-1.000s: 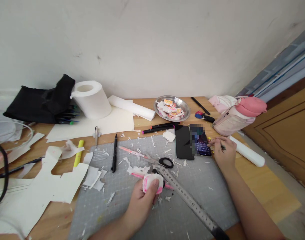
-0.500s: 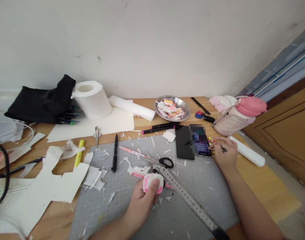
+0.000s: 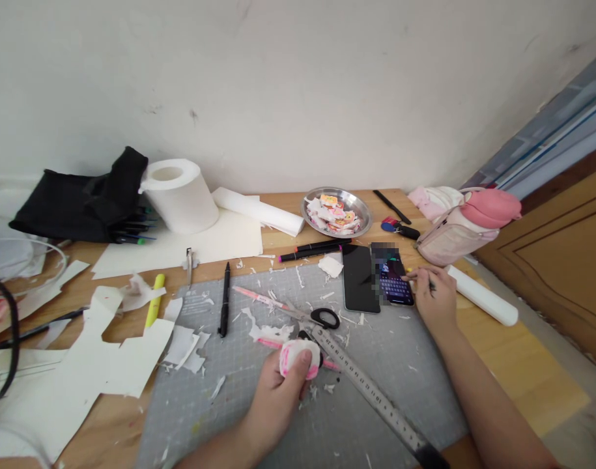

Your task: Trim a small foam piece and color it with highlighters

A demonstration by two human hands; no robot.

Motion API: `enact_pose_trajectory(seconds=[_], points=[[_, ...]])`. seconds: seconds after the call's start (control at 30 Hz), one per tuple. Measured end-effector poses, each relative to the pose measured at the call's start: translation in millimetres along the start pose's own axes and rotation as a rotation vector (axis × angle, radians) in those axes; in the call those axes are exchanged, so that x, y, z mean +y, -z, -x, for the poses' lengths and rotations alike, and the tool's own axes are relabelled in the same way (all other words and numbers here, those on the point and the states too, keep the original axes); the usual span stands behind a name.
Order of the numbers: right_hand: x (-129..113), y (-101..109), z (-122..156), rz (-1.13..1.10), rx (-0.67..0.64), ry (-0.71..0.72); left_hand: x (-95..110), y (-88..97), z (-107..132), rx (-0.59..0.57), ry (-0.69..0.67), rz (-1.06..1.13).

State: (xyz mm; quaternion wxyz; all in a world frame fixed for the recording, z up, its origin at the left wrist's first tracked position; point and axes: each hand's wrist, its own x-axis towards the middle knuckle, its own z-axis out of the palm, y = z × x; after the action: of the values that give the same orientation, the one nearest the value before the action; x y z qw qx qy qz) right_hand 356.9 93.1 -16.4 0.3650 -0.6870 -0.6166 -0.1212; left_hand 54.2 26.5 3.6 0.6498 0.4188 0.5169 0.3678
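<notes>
My left hand (image 3: 281,394) is closed round a small rounded white paper cutout (image 3: 296,358) with pink marks along its edge, the thumb pressed on its face. Index finger stretched out, my right hand (image 3: 433,296) is at the right edge of a lit phone (image 3: 394,280) showing a keyboard; its other fingers are loosely bent and hold nothing visible. A dark tablet-like device (image 3: 361,280) lies against the phone's left side. Behind my left hand, scissors (image 3: 298,311) with black handles lie partly hidden. A steel ruler (image 3: 366,384) slants across the grey cutting mat (image 3: 258,449).
A metal dish (image 3: 368,212) holds several coloured paper cutouts. Toilet paper (image 3: 180,202), a white roll (image 3: 258,212), a black pouch (image 3: 73,205) and cut paper (image 3: 126,365) lie leftward. A black pen (image 3: 224,299) crosses the mat; a pink case (image 3: 458,234) stands right.
My right hand has shifted slightly left, its index finger now over the phone's edge, and the phone's screen content differs. My left hand stays put with the cutout.
</notes>
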Motion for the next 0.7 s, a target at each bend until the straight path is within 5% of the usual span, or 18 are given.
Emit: enact_pose_trajectory(seconds=[0.53,0.7], points=[[-4.7,-3.6,0.2,-0.125,-0.214,0.051,-2.8,1.2,-1.0,-0.019,-0.008,0.008],[-2.3,0.7,-0.7,-0.096,-0.084,0.002,-3.6,0.8,0.7,-0.012,0.000,-0.003]])
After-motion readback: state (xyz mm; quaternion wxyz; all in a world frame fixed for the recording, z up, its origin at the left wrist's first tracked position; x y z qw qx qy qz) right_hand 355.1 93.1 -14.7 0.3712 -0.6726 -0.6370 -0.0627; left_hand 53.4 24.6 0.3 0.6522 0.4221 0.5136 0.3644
